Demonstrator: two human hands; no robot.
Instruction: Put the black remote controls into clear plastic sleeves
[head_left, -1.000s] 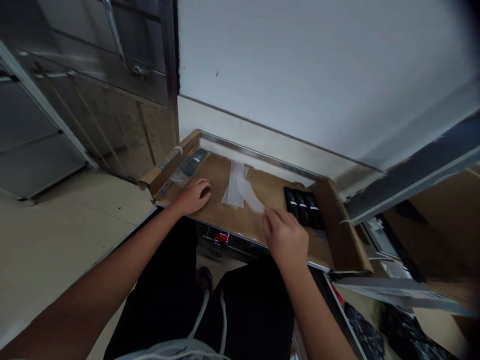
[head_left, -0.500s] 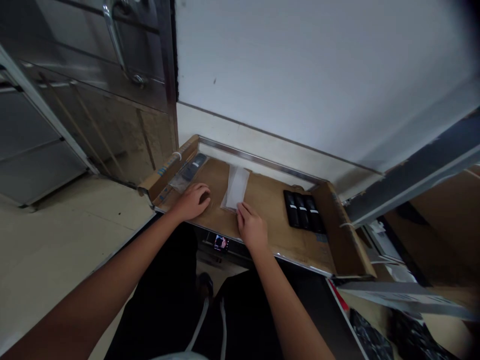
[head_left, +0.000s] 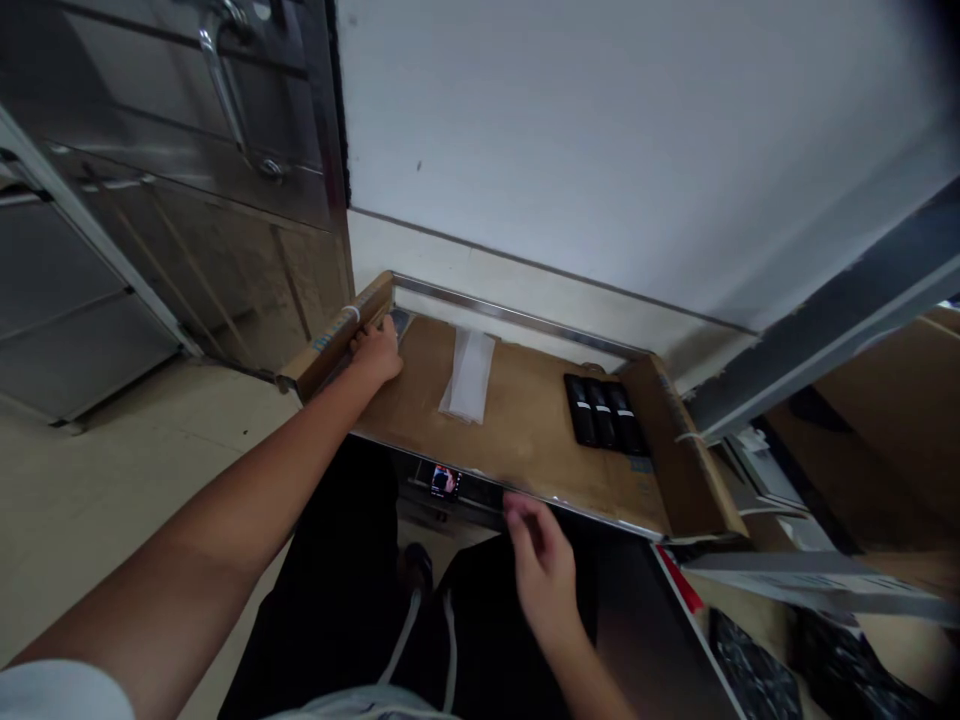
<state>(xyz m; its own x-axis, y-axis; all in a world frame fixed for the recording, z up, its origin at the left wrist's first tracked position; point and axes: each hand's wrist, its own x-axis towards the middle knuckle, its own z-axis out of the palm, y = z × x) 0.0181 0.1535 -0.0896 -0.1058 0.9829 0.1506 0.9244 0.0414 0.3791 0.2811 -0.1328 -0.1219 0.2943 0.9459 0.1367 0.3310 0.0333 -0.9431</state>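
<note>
My left hand [head_left: 377, 350] is at the far left of a cardboard-lined tray [head_left: 525, 455], its fingers curled down on a dark item in a clear plastic bag [head_left: 403, 318]. Most of that item is hidden under the hand. Nearer to me, just off the tray's front edge, my right hand [head_left: 546, 560] hangs with loosely bent fingers, thumb apart, and nothing visible in it. A small stack of white translucent sleeves [head_left: 470, 378] lies flat on the cardboard between the hands. Several black slim items with white labels [head_left: 604, 412] lie side by side at the tray's right.
Cardboard walls [head_left: 697, 455] stand at the tray's sides. Behind it rises a white panel [head_left: 555, 150], with a metal door handle [head_left: 232, 95] to the left. A small lit screen [head_left: 445, 482] sits below the front edge. Black plastic bags [head_left: 750, 660] lie at lower right.
My left hand has moved forward and left onto the bagged dark item. My right hand has let go of the white sleeves and drawn back toward me, off the tray.
</note>
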